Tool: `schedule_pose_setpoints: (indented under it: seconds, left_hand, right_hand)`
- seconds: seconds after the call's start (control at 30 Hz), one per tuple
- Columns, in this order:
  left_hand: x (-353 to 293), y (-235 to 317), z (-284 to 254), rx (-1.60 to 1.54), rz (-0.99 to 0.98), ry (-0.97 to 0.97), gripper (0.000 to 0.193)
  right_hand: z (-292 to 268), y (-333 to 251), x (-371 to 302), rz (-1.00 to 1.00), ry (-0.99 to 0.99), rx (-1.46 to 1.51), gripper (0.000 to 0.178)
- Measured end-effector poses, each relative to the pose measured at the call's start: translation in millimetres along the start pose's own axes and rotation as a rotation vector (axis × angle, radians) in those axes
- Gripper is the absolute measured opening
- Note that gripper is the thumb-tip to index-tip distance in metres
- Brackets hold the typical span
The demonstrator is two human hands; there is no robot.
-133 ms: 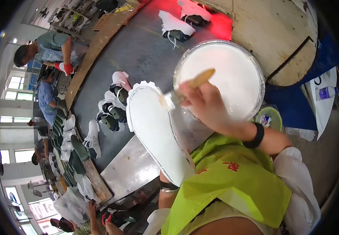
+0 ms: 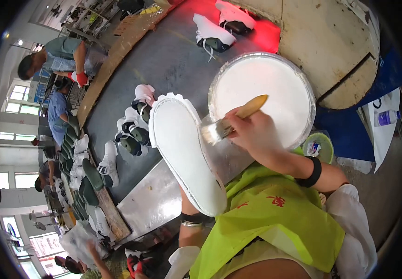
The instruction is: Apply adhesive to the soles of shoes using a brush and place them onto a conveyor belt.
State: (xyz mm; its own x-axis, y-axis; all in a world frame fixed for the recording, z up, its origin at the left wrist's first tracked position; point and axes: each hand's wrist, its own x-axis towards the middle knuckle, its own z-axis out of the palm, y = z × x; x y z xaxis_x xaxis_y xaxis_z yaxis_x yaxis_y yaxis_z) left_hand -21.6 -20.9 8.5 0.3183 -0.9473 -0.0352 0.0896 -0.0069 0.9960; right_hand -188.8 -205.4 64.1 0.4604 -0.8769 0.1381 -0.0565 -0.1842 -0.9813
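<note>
My right hand is closed around the yellow wooden handle of a flat paintbrush. Its pale bristles are at the right edge of a shoe's sole side; I cannot tell whether they touch. The shoe is held up with its white, flat underside toward me and a scalloped rim at the toe. From below, my left forearm reaches behind this shoe, holding it up, and the left fingers are hidden. Just right of the shoe stands a round tub filled with white liquid.
White-and-dark shoes cluster on the dark bench, with a pair at the far end under red light. Rows of soles and shoes line the left edge. Several people work beyond it. A small green bucket stands right of the tub.
The brush has moved right and slightly down, from overlapping the sole's edge to beside it. The shoe has tilted a little, its heel end shifting. My right hand has moved with the brush.
</note>
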Motion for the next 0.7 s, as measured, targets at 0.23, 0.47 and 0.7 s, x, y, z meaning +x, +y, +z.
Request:
schedule_pose_setpoints:
  seconds: [0.23,0.47,0.7]
  left_hand:
    - [209.0,11.5,-67.4,-0.524,-0.215,-0.128,0.058]
    - [402.0,-98.3,-87.6,-0.358,-0.284,0.043,0.068]
    - [403.0,-56.4,-74.9,0.964,-0.258,0.271,0.057]
  right_hand:
    - [-53.2,-19.5,29.4,0.109,0.15,0.241,0.016]
    - [-60.1,-6.5,45.3,0.211,0.143,0.146,0.013]
    - [-68.5,2.6,63.0,0.198,0.168,0.123,0.015]
